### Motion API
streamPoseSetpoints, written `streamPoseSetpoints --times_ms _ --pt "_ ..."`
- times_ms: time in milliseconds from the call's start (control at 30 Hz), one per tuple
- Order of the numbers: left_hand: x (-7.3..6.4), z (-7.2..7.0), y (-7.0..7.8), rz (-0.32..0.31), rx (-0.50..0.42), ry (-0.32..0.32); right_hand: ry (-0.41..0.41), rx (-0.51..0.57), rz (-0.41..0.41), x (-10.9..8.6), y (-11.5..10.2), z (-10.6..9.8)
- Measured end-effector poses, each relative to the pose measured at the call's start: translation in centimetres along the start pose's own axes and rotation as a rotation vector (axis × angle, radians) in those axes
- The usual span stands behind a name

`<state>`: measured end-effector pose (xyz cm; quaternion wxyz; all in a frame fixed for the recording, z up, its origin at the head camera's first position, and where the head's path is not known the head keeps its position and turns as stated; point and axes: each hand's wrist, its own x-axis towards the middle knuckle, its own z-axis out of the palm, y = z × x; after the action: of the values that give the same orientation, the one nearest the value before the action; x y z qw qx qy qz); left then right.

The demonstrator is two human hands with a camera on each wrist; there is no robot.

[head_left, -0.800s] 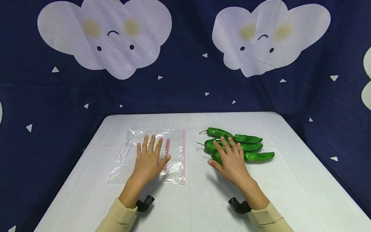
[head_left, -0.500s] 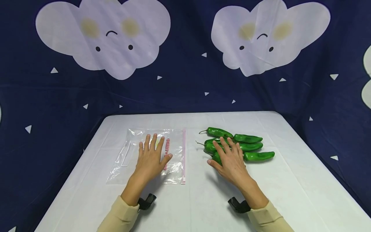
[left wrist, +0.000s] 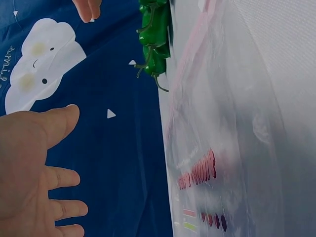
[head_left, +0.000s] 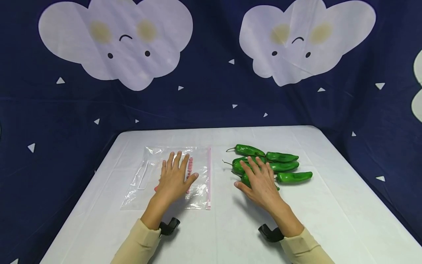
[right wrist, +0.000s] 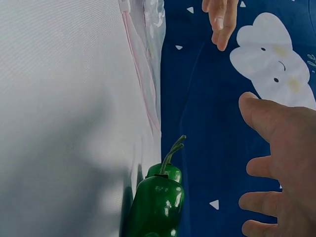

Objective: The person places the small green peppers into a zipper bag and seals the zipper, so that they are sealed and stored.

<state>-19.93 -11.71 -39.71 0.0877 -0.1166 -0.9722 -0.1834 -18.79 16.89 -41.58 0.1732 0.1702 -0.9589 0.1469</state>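
Note:
A clear zip bag (head_left: 201,198) with red print and a pink zip edge lies flat on the left half of the table. Above it hovers my left hand (head_left: 171,183), fingers straight and spread, holding nothing. Several green peppers (head_left: 293,178) lie grouped on the right, stems mostly toward the bag. My right hand (head_left: 262,185) is held over the near side of that group, its fingers spread, and hides part of some peppers. Both wrist views show a gap between hand and table: the bag (left wrist: 222,123) and a pepper (right wrist: 155,207) sit apart from the palms.
A white cloth covers the table (head_left: 217,234). Behind and around it hangs a dark blue curtain (head_left: 211,106) with clouds and small triangles. A black wrist mount (head_left: 169,226) sits on the left wrist, another black mount (head_left: 270,233) on the right.
My left hand has drifted slightly right and away from me above the bag. The right hand has shifted slightly left, uncovering more of the near peppers. Bag and peppers have stayed put.

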Motion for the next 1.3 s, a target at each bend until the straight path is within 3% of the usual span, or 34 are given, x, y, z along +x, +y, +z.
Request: streamPoseSetpoints --times_ms 500,1300 --pt "0.6 0.6 -0.1 0.013 -0.039 0.010 -0.013 0.026 -0.017 0.1 -0.1 0.4" --pt "2.3 1.8 0.5 0.097 -0.140 0.020 -0.004 0.057 -0.047 0.2 -0.2 0.8"
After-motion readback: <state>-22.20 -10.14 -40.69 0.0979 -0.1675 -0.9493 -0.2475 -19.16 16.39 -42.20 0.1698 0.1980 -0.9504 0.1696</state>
